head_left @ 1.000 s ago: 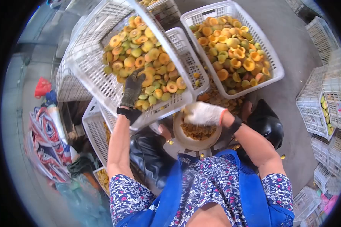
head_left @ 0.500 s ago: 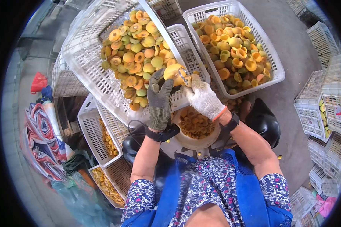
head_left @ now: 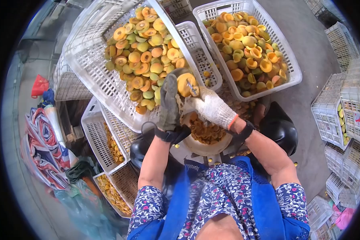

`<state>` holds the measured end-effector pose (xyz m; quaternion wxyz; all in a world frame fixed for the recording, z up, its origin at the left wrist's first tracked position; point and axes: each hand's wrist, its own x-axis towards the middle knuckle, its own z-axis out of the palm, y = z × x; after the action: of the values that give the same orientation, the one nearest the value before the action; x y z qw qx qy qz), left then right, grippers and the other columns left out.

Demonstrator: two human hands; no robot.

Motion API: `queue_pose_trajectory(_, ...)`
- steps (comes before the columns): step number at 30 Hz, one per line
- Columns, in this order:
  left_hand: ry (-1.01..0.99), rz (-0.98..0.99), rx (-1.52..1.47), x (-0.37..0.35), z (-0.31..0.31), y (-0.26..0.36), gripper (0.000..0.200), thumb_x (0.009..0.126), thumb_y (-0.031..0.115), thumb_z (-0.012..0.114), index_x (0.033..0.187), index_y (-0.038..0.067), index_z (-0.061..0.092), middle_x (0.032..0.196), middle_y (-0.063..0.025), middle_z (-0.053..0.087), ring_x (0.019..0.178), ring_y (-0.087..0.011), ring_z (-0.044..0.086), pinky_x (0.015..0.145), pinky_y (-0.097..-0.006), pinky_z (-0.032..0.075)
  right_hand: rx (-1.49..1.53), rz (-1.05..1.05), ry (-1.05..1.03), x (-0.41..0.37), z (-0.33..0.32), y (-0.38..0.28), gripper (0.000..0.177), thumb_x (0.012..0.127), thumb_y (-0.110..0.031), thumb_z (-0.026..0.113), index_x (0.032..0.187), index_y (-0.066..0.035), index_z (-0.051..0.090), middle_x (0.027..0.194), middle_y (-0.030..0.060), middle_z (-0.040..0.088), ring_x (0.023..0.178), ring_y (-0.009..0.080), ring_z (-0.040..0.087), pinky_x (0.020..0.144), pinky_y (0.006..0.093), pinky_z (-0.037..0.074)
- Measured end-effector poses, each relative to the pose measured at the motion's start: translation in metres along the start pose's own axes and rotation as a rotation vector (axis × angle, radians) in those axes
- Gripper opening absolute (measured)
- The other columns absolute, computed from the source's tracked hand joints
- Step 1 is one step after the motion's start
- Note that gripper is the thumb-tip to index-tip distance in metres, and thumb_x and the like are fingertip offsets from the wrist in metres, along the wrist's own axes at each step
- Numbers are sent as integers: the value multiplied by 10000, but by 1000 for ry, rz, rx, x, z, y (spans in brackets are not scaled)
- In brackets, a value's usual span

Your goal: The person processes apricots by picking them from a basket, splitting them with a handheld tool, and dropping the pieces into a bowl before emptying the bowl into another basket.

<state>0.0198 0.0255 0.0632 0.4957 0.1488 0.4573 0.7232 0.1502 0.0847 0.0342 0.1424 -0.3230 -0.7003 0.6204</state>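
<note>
While the left hand (head_left: pixel 170 100), in a dark glove, clamps its fingers around a yellow fruit (head_left: pixel 184 83), the right hand (head_left: pixel 213 109), in a white glove, closes its fingers on a small metal tool (head_left: pixel 193 88). The tool tip touches the fruit. The fruit is held just above the bowl (head_left: pixel 198 149), at the near corner of the left crate (head_left: pixel 92 64).

The bowl holds brown pits. The left crate is tilted toward the person and is heaped with halved fruit, orange and green. The right crate (head_left: pixel 290 60) lies flat and is likewise filled with halves. Between them a flat crate (head_left: pixel 200 56) carries only a few pieces. Two low crates (head_left: pixel 96 136) at the lower left hold small yellow pieces.

Crate rims close in on both hands from the front and left. Bare grey floor (head_left: pixel 308 36) lies right of the right crate, bounded further right by stacked crates (head_left: pixel 340 108).
</note>
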Motion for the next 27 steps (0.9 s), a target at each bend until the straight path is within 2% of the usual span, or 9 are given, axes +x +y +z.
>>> queue_pose_trajectory(3,10,371,828,12,-40,-36,360,976,194,529,1259,-27,502,1168,-133,583,1041,-205,594,875,-339,507,74,101,-20,-3,3,-13,315,885,-221,515,1052,44,556,914,251,637,847,375,624,733,408,489)
queue_pose_trajectory(9,125,79,107,1,-17,-28,430,1027,354,366,1072,-22,568,962,-121,648,843,-204,663,756,-336,557,-65,96,-115,-1,22,17,299,896,-201,502,1052,48,558,906,268,622,854,431,607,744,450,483)
queue_pose_trajectory(11,84,133,166,-1,-17,-24,434,1020,367,378,1073,-21,567,950,-126,649,825,-206,668,729,-331,563,-634,-381,-257,1,19,17,294,903,-203,505,1057,41,562,947,257,625,889,434,603,759,448,482)
queue_pose_trajectory(12,92,41,84,-5,-15,-19,445,1017,377,380,1053,-19,580,907,-132,652,820,-213,669,711,-327,566,-87,-30,-176,2,20,14,309,902,-224,523,1079,27,565,1008,237,627,899,436,599,768,441,485)
queue_pose_trajectory(17,-43,-56,74,-5,-33,-16,409,1000,344,434,985,-20,619,867,-120,658,815,-211,664,742,-326,550,-93,-112,-272,3,12,13,337,889,-246,523,1067,32,586,980,246,637,944,388,604,840,412,468)
queue_pose_trajectory(20,-227,7,230,-2,-50,-17,358,978,305,492,947,-20,638,864,-105,664,822,-197,654,769,-317,533,-2,117,-521,1,-1,-1,378,897,-310,594,1145,-26,586,763,5,587,631,64,517,558,260,454)
queue_pose_trajectory(23,-335,-74,153,-13,-42,-7,289,951,250,549,939,-21,649,884,-99,674,842,-183,643,797,-308,517,127,120,-590,-3,-5,-3,355,888,-278,628,1135,-26,597,773,-16,586,625,49,511,545,238,449)
queue_pose_trajectory(25,-495,182,658,-17,-32,4,426,919,388,511,941,-21,632,911,-120,631,857,-211,598,816,-337,479,415,343,-620,-18,-10,-31,329,873,-249,655,1114,-30,608,800,-31,594,647,27,522,547,205,448)
queue_pose_trajectory(27,-343,-201,270,-18,-36,-3,380,911,351,546,970,-18,616,910,-103,629,877,-222,616,784,-354,502,942,458,-561,-31,-12,-44,293,870,-262,643,1043,-26,650,918,15,650,828,132,606,727,312,497)
